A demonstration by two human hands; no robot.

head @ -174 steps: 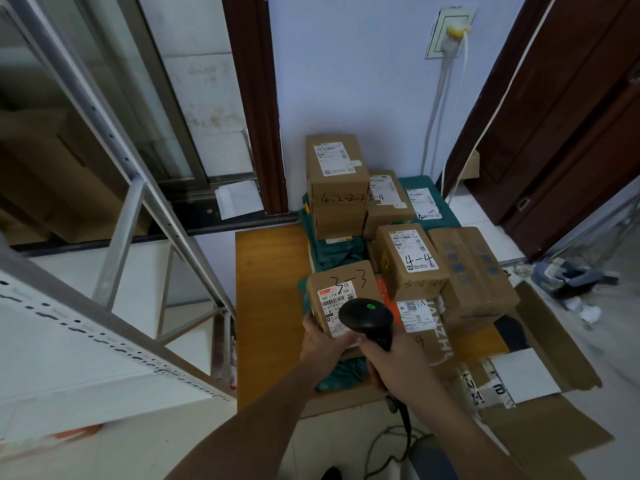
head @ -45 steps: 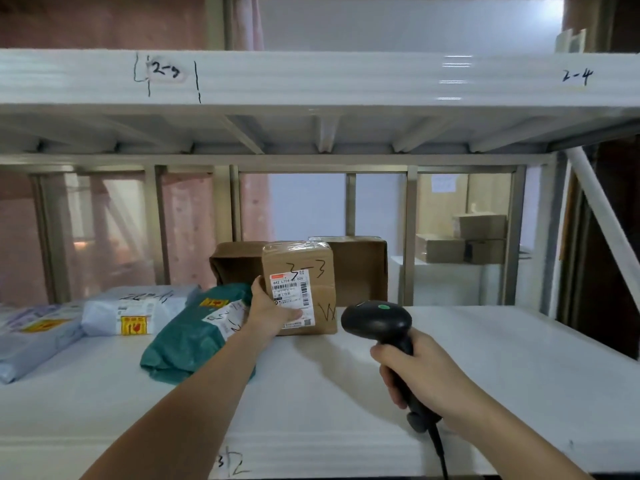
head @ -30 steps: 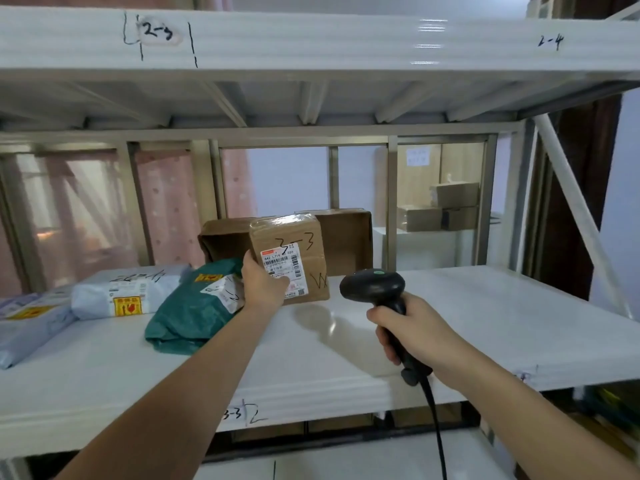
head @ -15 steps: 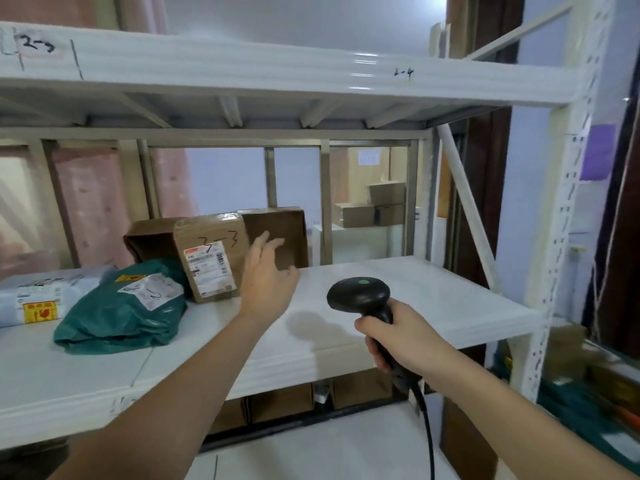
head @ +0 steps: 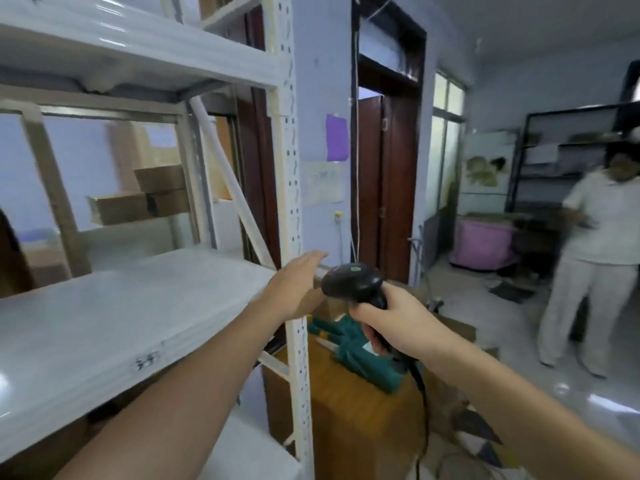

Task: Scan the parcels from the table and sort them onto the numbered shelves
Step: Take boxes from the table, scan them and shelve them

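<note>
While your left hand hangs empty with fingers apart beside the shelf post, your right hand is clamped on the scanner. The teal parcel lies on the wooden surface below. Its trailing cable could snag and drag parcels off; the blurred view suggests you could clip the post.

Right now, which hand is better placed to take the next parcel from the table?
Left hand: it is open, empty and stretched toward the table. The right hand grips the scanner.
</note>
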